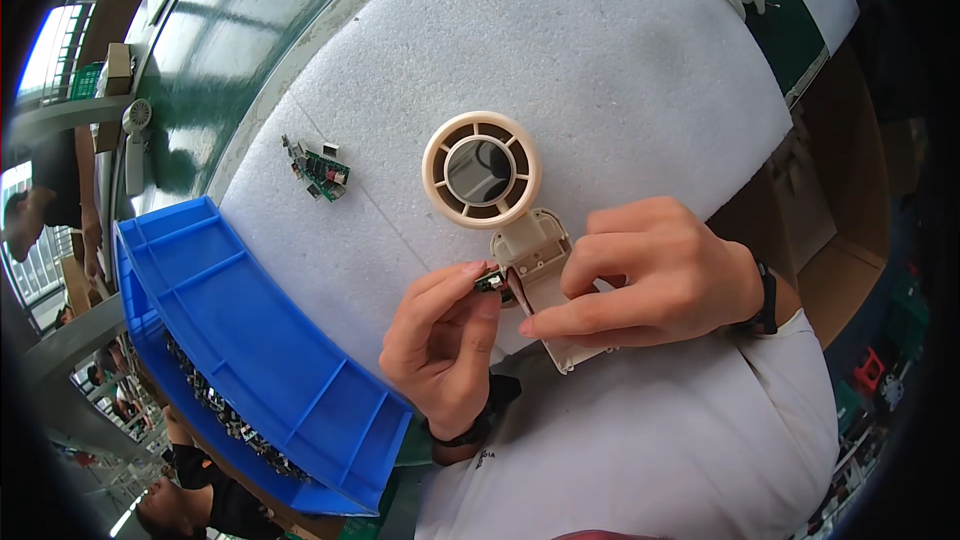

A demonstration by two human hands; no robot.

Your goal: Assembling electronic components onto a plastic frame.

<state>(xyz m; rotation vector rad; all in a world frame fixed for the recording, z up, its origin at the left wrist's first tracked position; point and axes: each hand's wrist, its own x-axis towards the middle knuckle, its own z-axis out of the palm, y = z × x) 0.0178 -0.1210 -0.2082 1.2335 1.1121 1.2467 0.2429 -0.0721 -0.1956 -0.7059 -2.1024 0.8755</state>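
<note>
A cream handheld fan [480,170] lies on the white foam sheet, its round grille upward. Its handle shell [532,242] is opened up, with the inside showing, and points toward me. My left hand [440,345] pinches a small green circuit board [490,282] between thumb and fingers, beside the shell's left edge. My right hand [668,275] grips the shell from the right, one finger lying across its inside. Dark and reddish wires seem to run from the board into the shell; the fingers partly hide them.
Several loose circuit boards [320,172] lie in a cluster on the foam sheet [620,70]. A blue plastic bin [270,340] at left holds many small boards. An open cardboard box [845,200] is at right. Another fan [135,140] lies far left. Other people sit at left.
</note>
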